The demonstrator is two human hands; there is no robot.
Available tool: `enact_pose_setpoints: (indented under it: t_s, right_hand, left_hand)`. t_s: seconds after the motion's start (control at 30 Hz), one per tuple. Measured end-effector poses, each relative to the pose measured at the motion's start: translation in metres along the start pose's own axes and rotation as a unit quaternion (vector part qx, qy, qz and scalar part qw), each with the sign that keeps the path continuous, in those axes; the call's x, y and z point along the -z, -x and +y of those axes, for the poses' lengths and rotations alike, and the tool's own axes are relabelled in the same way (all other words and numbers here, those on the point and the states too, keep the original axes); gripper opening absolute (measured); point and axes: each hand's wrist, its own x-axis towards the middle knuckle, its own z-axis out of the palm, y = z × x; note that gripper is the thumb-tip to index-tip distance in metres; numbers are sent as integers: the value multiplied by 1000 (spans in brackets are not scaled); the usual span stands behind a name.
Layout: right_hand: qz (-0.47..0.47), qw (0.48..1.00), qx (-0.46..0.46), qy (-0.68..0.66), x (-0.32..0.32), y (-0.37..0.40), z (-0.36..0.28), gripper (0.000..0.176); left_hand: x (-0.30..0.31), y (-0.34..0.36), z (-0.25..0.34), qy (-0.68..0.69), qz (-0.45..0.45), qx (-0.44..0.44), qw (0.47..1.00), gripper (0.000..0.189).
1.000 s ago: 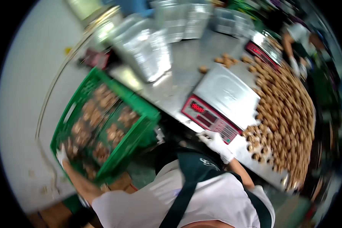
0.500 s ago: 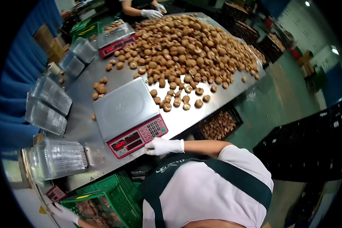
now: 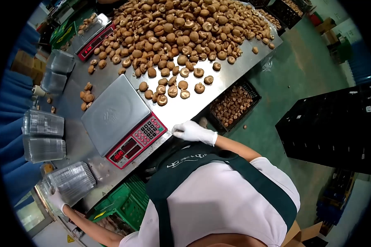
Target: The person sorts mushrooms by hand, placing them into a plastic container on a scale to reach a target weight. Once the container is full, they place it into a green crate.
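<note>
My left hand (image 3: 57, 199), in a white glove, is at the near end of a stack of clear plastic containers (image 3: 72, 181), its fingers apart and touching the stack's side. My right hand (image 3: 193, 133), also gloved, rests at the table's front edge with curled fingers and nothing visible in them. Left of it lies a red scale with a bare metal plate (image 3: 116, 113) and a lit display. Loose brown mushrooms (image 3: 161, 100) are spread beyond the scale, in front of a large mushroom pile (image 3: 181, 31).
More clear containers (image 3: 43, 136) stand along the table's left edge. A second scale (image 3: 95, 41) holds mushrooms at the back left. Below the table are a green crate (image 3: 130, 201) and a black crate of mushrooms (image 3: 233, 105). Black crates (image 3: 329, 127) are stacked at right.
My left hand has risen from beside the green crate to the container stack. My right hand is now slightly off the scale's corner. The view has shifted, and the co-worker's gloved hands are out of sight.
</note>
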Motion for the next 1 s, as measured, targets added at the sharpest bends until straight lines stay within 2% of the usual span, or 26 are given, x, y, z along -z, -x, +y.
enact_pose_setpoints:
  t_s: [0.03,0.13,0.17,0.2,0.27,0.33,0.4,0.43,0.47,0.5,0.53,0.57,0.6,0.67,0.7,0.73,0.77,0.8,0.87,0.9,0.93,1.0]
  right_hand:
    - [16,1000,5,6,4,0,8,29]
    - [15,1000,-13,-8,30,-5,17,28]
    - [23,999,-16,-34,38,-10,23,26]
    - [38,998,-17,-39,48,-18,25,25]
    - [59,994,-50,72,76,-36,20,21]
    - [181,971,6,154,89,-65,25,21]
    - [222,951,78,201,103,-93,26,22]
    - [217,952,82,199,106,-109,33,22]
    - [206,942,109,241,105,-128,45,23]
    - [195,929,136,282,102,-142,54,25]
    - [192,930,140,280,100,-150,58,25]
    - [163,938,104,287,100,-158,62,27]
    - [134,944,68,295,103,-159,59,30]
    - [106,952,68,279,115,-152,61,30]
    - [129,971,67,191,118,-146,64,29]
    - [150,981,65,102,122,-139,66,28]
    - [163,985,39,-41,128,-129,68,27]
    - [113,962,-26,-247,148,-105,44,27]
    - [94,875,-44,-473,154,-102,76,28]
    - [73,843,-29,-532,161,-95,82,29]
    - [52,808,-13,-587,164,-88,84,32]
    - [73,817,-23,-571,163,-85,81,34]
  left_hand:
    - [11,-5,-2,-39,20,-5,999,34]
    - [58,85,164,-263,110,94,954,28]
    - [49,52,101,-196,200,-4,960,20]
    - [47,60,118,-201,200,-2,959,20]
    - [30,81,165,-21,284,-219,933,18]
    - [3,127,246,-40,201,-243,948,16]
    - [-42,162,293,62,103,-328,937,17]
    - [-65,182,316,135,17,-307,942,18]
    - [-91,191,323,98,-14,-358,928,18]
    - [-119,204,330,100,-54,-354,928,14]
    - [-140,217,337,107,-107,-345,926,13]
    - [-154,230,344,82,-166,-356,916,12]
    - [-167,241,349,10,-161,-378,912,13]
    - [-166,248,356,0,-193,-356,915,17]
    - [-159,250,363,-2,-194,-353,915,17]
    - [-149,252,371,-7,-237,-327,915,21]
    - [-140,254,378,-12,-280,-300,912,25]
    - [-133,260,387,-14,-282,-297,912,25]
    - [-125,270,404,-7,-223,-282,933,30]
    - [-130,272,410,5,-175,-300,938,31]
    - [-131,273,422,4,-175,-300,938,31]
    - [-133,274,456,140,-184,-321,919,28]
